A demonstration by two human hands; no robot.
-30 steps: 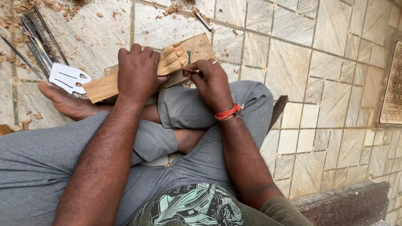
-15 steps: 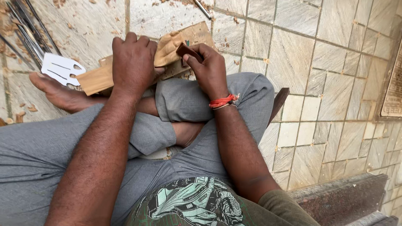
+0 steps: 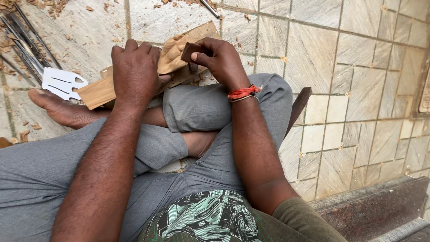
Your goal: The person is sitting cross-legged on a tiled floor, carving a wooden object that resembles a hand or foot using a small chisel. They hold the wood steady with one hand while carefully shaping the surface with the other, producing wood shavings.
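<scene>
The left hand (image 3: 135, 71) presses flat, fingers curled, on a pale carved wooden piece (image 3: 172, 56) lying on a light wooden plank (image 3: 96, 92) across the lap. The right hand (image 3: 219, 60) pinches a small dark brown block (image 3: 191, 51) against the carving's right end. If the pressing hand loosens, the carving could skid toward the tiled floor (image 3: 340, 67).

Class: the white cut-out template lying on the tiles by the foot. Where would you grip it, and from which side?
Grip the white template by its plain straight edge nearest the metal tools, coming from above. It lies flat; its other end is notched and meets the wooden plank, so that side looks awkward.
</scene>
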